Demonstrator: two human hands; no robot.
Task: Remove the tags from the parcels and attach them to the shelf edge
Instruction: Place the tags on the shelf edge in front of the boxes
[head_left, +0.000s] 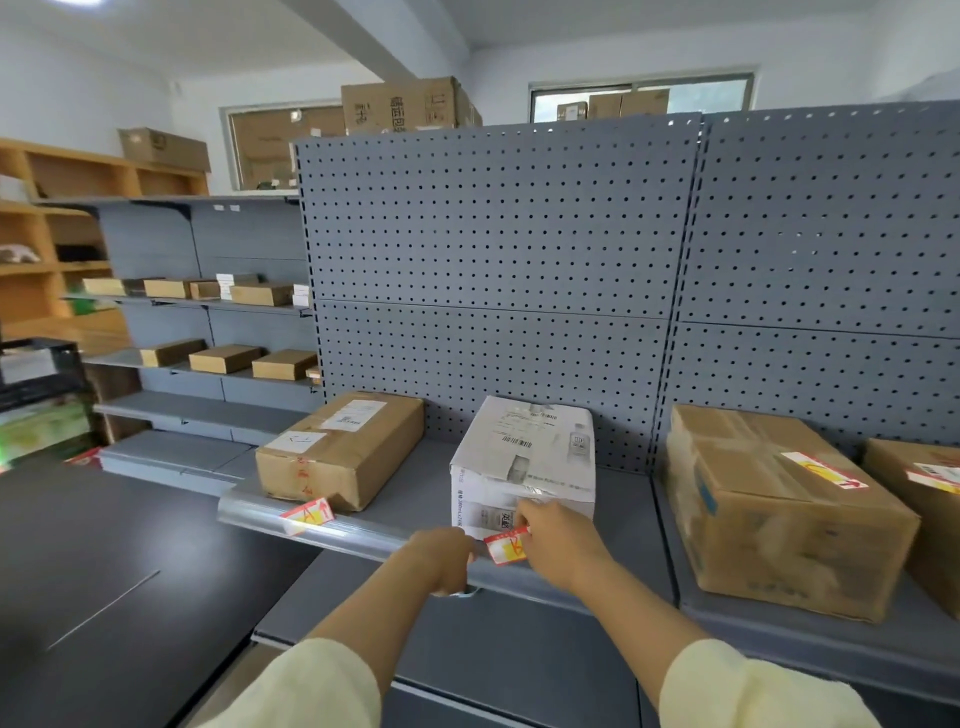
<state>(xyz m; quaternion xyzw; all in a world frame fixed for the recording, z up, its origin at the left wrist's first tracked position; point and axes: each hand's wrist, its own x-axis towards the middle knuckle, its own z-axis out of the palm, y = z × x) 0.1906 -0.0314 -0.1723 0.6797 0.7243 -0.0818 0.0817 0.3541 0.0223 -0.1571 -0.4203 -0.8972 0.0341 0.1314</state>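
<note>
A white parcel (527, 457) stands mid-shelf. Just below its front, a red-and-yellow tag (506, 545) lies against the shelf edge (358, 538), a clear plastic strip. My right hand (558, 543) pinches the tag's right end. My left hand (444, 558) grips the shelf edge at the tag's left end. Another tag (307, 515) sits on the strip below a brown parcel (340, 447). The large brown parcel (774, 506) to the right carries a tag (826, 470) on its top, and so does the parcel at the far right (922, 478).
A grey pegboard back panel (498, 270) rises behind the parcels. A lower grey shelf (519, 654) juts out beneath my arms. Dark flooring spreads at the left, with further shelves of small boxes (223, 358) behind it.
</note>
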